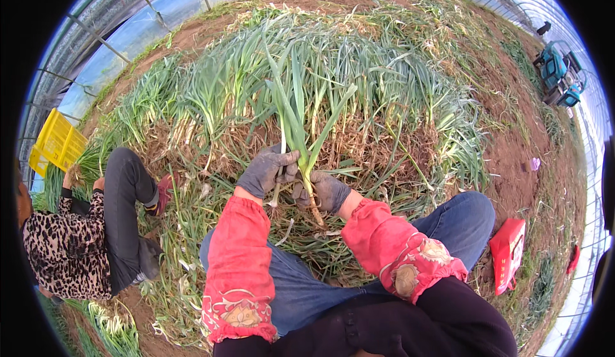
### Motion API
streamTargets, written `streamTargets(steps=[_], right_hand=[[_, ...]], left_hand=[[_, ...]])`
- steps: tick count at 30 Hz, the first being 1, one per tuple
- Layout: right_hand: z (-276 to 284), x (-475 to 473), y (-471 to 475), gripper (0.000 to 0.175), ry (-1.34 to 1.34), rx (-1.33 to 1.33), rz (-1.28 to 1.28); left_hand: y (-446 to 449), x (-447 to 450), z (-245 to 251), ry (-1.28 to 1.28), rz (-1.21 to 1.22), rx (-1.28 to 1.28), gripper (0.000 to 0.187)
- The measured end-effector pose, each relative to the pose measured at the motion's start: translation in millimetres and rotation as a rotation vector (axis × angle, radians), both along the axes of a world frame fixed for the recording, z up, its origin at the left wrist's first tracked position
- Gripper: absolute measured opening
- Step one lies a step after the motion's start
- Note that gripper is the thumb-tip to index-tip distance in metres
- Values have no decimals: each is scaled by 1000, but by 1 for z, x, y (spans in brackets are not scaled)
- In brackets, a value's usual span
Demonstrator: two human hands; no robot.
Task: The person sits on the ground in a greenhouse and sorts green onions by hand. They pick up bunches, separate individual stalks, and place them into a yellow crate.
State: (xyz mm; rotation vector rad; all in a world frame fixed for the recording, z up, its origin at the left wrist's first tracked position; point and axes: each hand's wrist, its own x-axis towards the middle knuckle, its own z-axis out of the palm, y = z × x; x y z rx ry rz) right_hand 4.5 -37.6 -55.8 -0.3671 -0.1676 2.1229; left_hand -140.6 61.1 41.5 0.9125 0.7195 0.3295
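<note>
My left hand (270,168), in a dirty grey glove, grips a leafy green allium plant (295,138), leek or green garlic, where its leaves part. Below it, my right hand (327,191), gloved alike, closes around the pale lower stem. The leaves point away from me, and a brown root end sticks out beneath the right hand. A thin white stalk with a small rooted bulb (274,201) hangs by my left fingers; whether they hold it I cannot tell. Just beyond lies a long, dense row of such plants (331,64), roots towards me.
Loose leaves (187,241) litter the ground around my legs. At left a co-worker (72,251) sits handling plants beside a yellow plastic crate (60,140). A red bag (508,256) stands at right, with a blue-green machine (559,76) farther off. The plastic-covered greenhouse wall (178,13) curves behind.
</note>
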Motion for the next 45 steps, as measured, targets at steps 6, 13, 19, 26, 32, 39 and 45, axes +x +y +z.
streamTargets(steps=[6, 13, 19, 26, 32, 39, 45], right_hand=[[-49, 6, -27, 25, -1498, 1181, 545], [-48, 20, -108, 34, -2061, 326, 994], [37, 14, -18, 50, -1073, 450, -286], [76, -25, 53, 28, -478, 41, -663], [42, -8, -2, 34, -276, 126, -741], [54, 55, -68, 37, -2217, 179, 450], [63, 6, -22, 32, -1260, 385, -357]], left_hand=[[4, 1, 13, -70, 197, 143, 20], [34, -23, 13, -138, 576, 84, 17], [21, -6, 5, 55, 579, 101, 13], [0, 4, 2, 38, 587, 113, 11], [29, -20, -9, -209, 907, 8, 9], [39, -28, -14, -177, 903, -20, 14], [18, -2, -19, -196, 853, 6, 17]])
